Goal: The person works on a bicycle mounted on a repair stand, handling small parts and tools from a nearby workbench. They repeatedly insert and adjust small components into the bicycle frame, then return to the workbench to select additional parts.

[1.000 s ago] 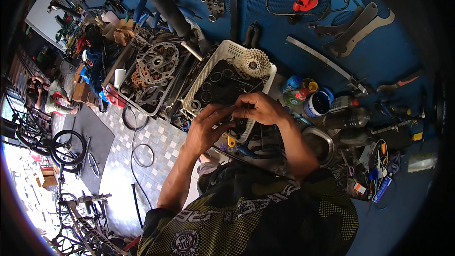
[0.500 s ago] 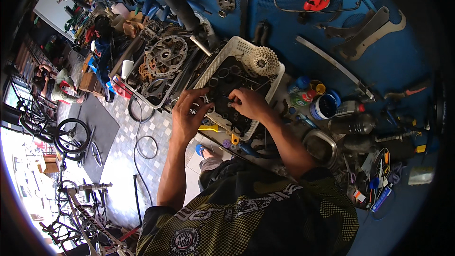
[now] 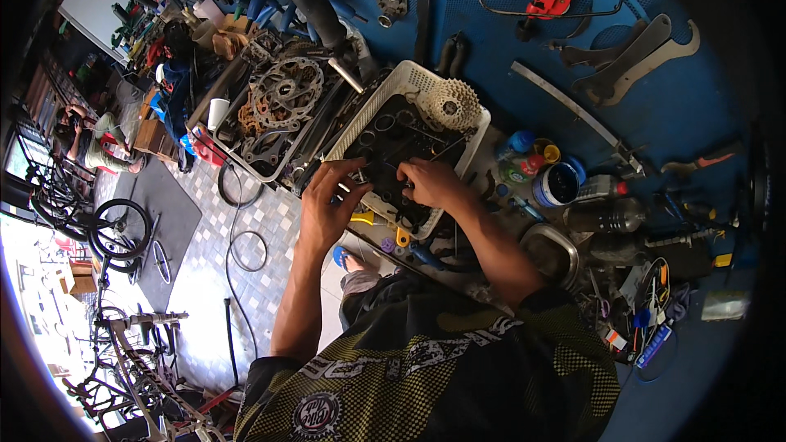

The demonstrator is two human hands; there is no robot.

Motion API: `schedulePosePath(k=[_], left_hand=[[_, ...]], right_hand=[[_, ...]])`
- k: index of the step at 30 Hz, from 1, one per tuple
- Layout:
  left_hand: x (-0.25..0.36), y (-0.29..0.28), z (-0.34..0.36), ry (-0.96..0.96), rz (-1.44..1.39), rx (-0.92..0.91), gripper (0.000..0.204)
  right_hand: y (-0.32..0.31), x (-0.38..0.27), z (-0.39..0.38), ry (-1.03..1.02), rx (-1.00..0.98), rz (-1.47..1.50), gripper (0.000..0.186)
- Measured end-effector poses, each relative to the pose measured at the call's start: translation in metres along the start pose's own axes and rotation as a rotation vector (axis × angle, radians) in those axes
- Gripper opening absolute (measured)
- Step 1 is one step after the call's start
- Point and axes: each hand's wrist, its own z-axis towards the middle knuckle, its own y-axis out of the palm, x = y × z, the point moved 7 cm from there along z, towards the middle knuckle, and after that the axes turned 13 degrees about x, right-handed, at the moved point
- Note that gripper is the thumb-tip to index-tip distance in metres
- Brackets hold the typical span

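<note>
A white plastic basket (image 3: 354,120) of dark, loose small bike parts lies in front of me. My left hand (image 3: 325,203) is over its near left side, with a small shiny metal part (image 3: 361,174) pinched between thumb and fingers. Inside the basket, my right hand (image 3: 432,186) points down among the parts, its fingertips drawn together. Whatever those fingertips hold, if anything, is hidden. Dark rings (image 3: 384,122) lie just beyond both hands. At the basket's far right corner rests a bicycle cassette (image 3: 455,104).
Left of the basket stands a tray (image 3: 273,177) with chainrings (image 3: 286,92) and chains. Paint-stained tub (image 3: 560,184) and bottles (image 3: 607,214) crowd the right. Tools hang on the blue wall (image 3: 491,57). Another person (image 3: 102,139) sits far left, near bicycles.
My right hand has dipped lower into the basket, and the small piece seen at its fingertips is now hidden. My left hand keeps its pinch, shifted very slightly.
</note>
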Motion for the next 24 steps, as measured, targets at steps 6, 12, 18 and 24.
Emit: schedulePosePath(k=[6, 12, 18, 24], left_hand=[[-0.006, -0.004, -0.001, -0.023, 0.013, 0.019, 0.041], [-0.018, -0.015, -0.003, -0.047, 0.044, 0.046, 0.04], [-0.025, -0.018, -0.01, -0.124, 0.007, 0.072, 0.042], [-0.028, -0.012, -0.013, -0.163, -0.008, 0.053, 0.042]], right_hand=[[0.008, 0.004, -0.003, -0.045, 0.124, -0.133, 0.018], [0.005, 0.009, -0.008, 0.038, 0.124, -0.163, 0.012], [-0.013, 0.022, -0.007, 0.246, 0.101, 0.102, 0.021], [-0.026, 0.03, -0.005, 0.28, 0.168, 0.165, 0.026]])
